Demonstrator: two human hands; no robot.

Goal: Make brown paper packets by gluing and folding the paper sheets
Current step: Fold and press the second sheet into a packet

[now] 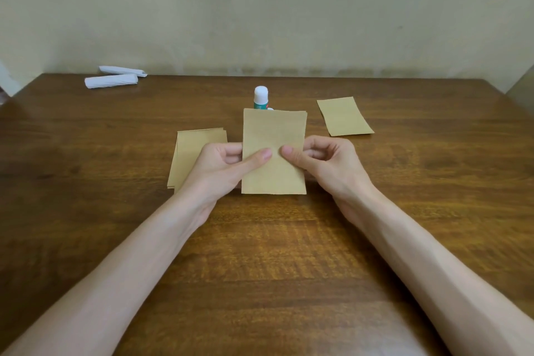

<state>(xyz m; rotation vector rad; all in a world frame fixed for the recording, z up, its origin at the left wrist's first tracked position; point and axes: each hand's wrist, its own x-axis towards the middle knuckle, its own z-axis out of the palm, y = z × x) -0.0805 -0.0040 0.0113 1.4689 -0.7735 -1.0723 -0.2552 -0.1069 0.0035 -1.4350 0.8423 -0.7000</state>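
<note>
Pale, bare wall fills the upper half of the frame, and below it a dark wooden table runs down to the bottom edge. Two forearms reach in from the lower corners and meet at the centre. The left hand and the right hand each pinch the side of a brown paper piece, thumbs on its near face and fingers curled behind. It is held upright at centre frame, lifted clear of the table. Its top edge shows a slight double line, so it looks folded over already rather than a single sheet. Left of centre, partly behind the left hand, lies a stack of brown sheets. Right of centre, well apart from the hands, lies a lone brown piece, perhaps a finished packet. Two white paper rolls rest at upper left by the wall. A capped glue stick stands just behind the held piece. The step in hand seems to be pressing or checking a glued fold. The next move probably calls for closing the bottom edge squarely, or laying the piece down flat if it is done.
</note>
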